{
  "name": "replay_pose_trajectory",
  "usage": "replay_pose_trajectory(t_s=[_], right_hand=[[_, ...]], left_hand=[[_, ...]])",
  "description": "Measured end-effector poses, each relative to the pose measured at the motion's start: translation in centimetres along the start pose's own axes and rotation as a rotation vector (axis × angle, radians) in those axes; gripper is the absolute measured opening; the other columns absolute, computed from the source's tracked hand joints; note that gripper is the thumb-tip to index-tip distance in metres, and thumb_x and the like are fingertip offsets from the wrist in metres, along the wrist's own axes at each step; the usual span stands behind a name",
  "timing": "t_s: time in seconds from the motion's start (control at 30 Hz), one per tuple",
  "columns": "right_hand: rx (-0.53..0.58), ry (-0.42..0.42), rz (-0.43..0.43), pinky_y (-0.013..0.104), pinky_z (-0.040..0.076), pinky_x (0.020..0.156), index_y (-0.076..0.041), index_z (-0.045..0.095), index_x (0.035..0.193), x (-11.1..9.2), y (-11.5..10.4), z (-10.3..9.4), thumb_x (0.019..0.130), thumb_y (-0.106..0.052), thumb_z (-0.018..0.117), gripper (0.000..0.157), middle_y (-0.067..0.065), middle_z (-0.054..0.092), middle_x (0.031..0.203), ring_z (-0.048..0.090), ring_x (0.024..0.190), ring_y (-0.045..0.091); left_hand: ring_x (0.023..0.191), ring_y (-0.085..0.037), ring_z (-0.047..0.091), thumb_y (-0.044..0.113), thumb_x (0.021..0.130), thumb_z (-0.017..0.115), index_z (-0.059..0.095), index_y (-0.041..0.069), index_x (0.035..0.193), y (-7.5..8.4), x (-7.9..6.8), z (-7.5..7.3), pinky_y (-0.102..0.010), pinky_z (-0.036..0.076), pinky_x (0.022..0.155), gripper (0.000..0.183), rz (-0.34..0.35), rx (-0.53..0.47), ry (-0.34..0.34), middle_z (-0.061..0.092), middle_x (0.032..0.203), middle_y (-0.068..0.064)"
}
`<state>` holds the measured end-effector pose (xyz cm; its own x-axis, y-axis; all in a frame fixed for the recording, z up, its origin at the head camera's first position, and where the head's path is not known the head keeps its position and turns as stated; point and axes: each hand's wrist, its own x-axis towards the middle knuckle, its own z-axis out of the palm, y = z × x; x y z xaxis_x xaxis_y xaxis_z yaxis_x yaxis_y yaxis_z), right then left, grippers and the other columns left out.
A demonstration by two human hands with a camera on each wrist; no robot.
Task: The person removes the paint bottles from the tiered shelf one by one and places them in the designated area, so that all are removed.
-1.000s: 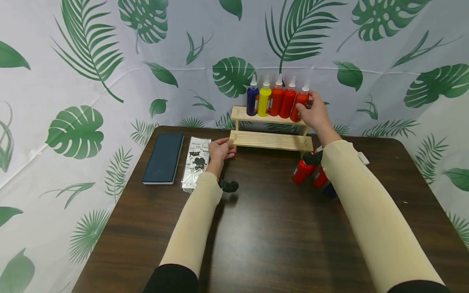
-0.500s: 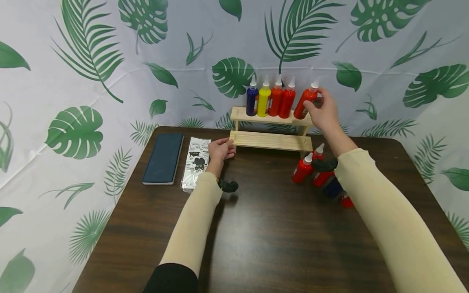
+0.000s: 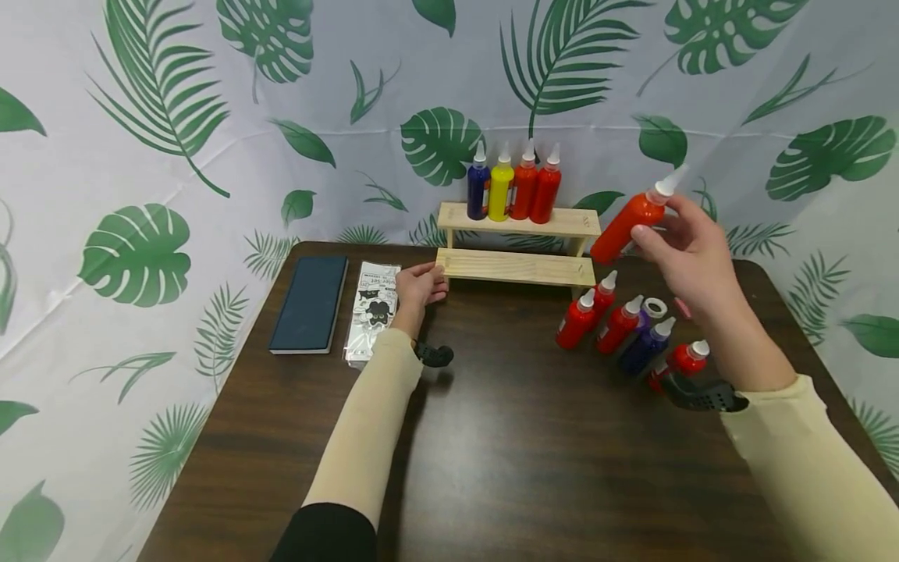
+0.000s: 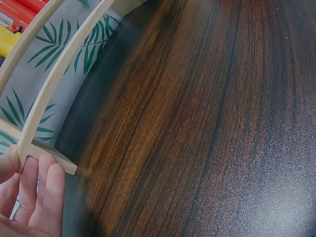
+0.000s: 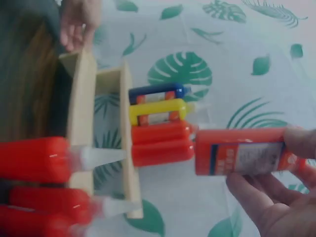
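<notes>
My right hand (image 3: 691,254) holds a tilted red squeeze bottle (image 3: 627,226) with a white nozzle, in the air right of the wooden two-tier rack (image 3: 520,267). In the right wrist view its label faces the camera, between thumb and fingers. My left hand (image 3: 419,286) pinches the left end of the rack's lower shelf, the thumb above and fingers below, as the left wrist view shows. On the upper shelf stand a blue bottle (image 3: 477,191), a yellow bottle (image 3: 501,192) and two red bottles (image 3: 545,193); the lower shelf bears nothing.
Right of the rack, several bottles stand on the dark table (image 3: 492,437), among them a red bottle (image 3: 576,321) and a blue bottle (image 3: 644,348). A white-and-purple roll (image 3: 655,307) lies behind them. At left are a dark notebook (image 3: 309,304) and a ruler-set packet (image 3: 372,312).
The right hand has lifted the rightmost red bottle off the upper shelf and carried it right and toward me, tilting it. The left hand stays at the rack's lower shelf.
</notes>
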<state>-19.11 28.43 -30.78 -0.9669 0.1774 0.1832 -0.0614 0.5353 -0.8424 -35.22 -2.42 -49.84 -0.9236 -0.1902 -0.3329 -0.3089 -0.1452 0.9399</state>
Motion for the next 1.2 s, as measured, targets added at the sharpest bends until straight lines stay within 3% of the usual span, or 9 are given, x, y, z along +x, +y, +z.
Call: replay_pose_trajectory(t_s=[0.1, 0.2, 0.3, 0.5, 0.63, 0.8, 0.87, 1.0, 1.2], right_hand=[[-0.057, -0.052, -0.037, 0.021, 0.051, 0.087, -0.030, 0.038, 0.146, -2.1, 1.5, -0.4, 0.095, -0.034, 0.059, 0.055, 0.014, 0.049, 0.141, 0.053, 0.121, 0.028], [-0.085, -0.096, -0.059, 0.011, 0.050, 0.078, -0.029, 0.040, 0.145, -3.9, 3.3, -0.5, 0.095, -0.030, 0.060, 0.055, 0.017, 0.051, 0.137, 0.057, 0.111, 0.016], [-0.088, -0.125, -0.082, 0.008, 0.048, 0.077, -0.025, 0.041, 0.145, -5.5, 5.1, -0.2, 0.094, -0.025, 0.061, 0.055, 0.019, 0.052, 0.136, 0.056, 0.107, 0.004], [-0.127, -0.098, -0.157, 0.007, 0.047, 0.083, -0.010, 0.046, 0.140, -7.3, 8.5, 2.0, 0.091, -0.019, 0.066, 0.054, 0.021, 0.059, 0.126, 0.057, 0.103, 0.000], [-0.146, -0.059, -0.147, 0.023, 0.052, 0.088, -0.003, 0.048, 0.136, -8.0, 10.7, 3.8, 0.089, -0.016, 0.069, 0.053, 0.021, 0.060, 0.124, 0.060, 0.106, 0.016], [-0.095, -0.010, -0.108, 0.022, 0.053, 0.084, 0.003, 0.048, 0.133, -8.4, 12.7, 5.6, 0.088, -0.008, 0.069, 0.051, 0.025, 0.059, 0.123, 0.059, 0.109, 0.039], [-0.091, 0.004, -0.089, 0.026, 0.053, 0.085, 0.004, 0.047, 0.133, -8.4, 13.1, 6.0, 0.088, -0.007, 0.069, 0.051, 0.027, 0.058, 0.124, 0.058, 0.110, 0.042], [-0.125, 0.004, -0.040, 0.051, 0.048, 0.087, 0.002, 0.045, 0.135, -8.5, 13.4, 6.5, 0.090, -0.012, 0.068, 0.053, 0.028, 0.054, 0.129, 0.055, 0.114, 0.046], [-0.153, 0.000, 0.010, 0.058, 0.048, 0.090, -0.001, 0.044, 0.139, -8.7, 13.4, 7.0, 0.091, -0.014, 0.066, 0.054, 0.027, 0.050, 0.135, 0.052, 0.118, 0.047]], left_hand=[[0.067, -0.019, 0.071, 0.015, 0.086, 0.073, 0.070, 0.005, 0.110, 0.0, 0.0, 0.0, -0.028, 0.059, 0.054, 0.027, 0.014, -0.004, 0.000, 0.072, 0.089, -0.016], [0.068, -0.019, 0.071, 0.015, 0.085, 0.073, 0.070, 0.005, 0.110, 0.1, -0.1, 0.0, -0.028, 0.059, 0.054, 0.026, 0.006, -0.005, -0.006, 0.073, 0.088, -0.015], [0.067, -0.019, 0.071, 0.014, 0.086, 0.072, 0.070, 0.005, 0.110, 0.1, -0.2, 0.0, -0.028, 0.058, 0.053, 0.026, 0.010, 0.001, -0.010, 0.073, 0.089, -0.016], [0.066, -0.018, 0.070, 0.013, 0.086, 0.072, 0.070, 0.005, 0.111, 0.1, -0.4, 0.0, -0.028, 0.058, 0.053, 0.026, 0.028, 0.007, 0.004, 0.072, 0.090, -0.017], [0.069, -0.020, 0.071, 0.014, 0.086, 0.072, 0.070, 0.006, 0.111, 0.2, -0.5, -0.1, -0.029, 0.059, 0.054, 0.026, 0.017, 0.007, 0.001, 0.072, 0.089, -0.017], [0.069, -0.021, 0.072, 0.016, 0.087, 0.072, 0.070, 0.006, 0.111, 0.2, -0.6, -0.2, -0.029, 0.059, 0.055, 0.026, 0.013, 0.004, -0.004, 0.073, 0.088, -0.016], [0.068, -0.019, 0.071, 0.016, 0.087, 0.072, 0.070, 0.006, 0.111, 0.2, -0.7, -0.2, -0.029, 0.059, 0.055, 0.026, 0.012, 0.004, -0.002, 0.073, 0.089, -0.016], [0.068, -0.019, 0.071, 0.016, 0.087, 0.072, 0.070, 0.006, 0.110, 0.3, -0.7, -0.2, -0.028, 0.059, 0.055, 0.025, 0.013, 0.008, 0.001, 0.073, 0.090, -0.016], [0.070, -0.021, 0.072, 0.016, 0.087, 0.072, 0.070, 0.006, 0.110, 0.3, -0.7, -0.2, -0.028, 0.059, 0.054, 0.025, 0.013, 0.004, 0.002, 0.073, 0.090, -0.016]])
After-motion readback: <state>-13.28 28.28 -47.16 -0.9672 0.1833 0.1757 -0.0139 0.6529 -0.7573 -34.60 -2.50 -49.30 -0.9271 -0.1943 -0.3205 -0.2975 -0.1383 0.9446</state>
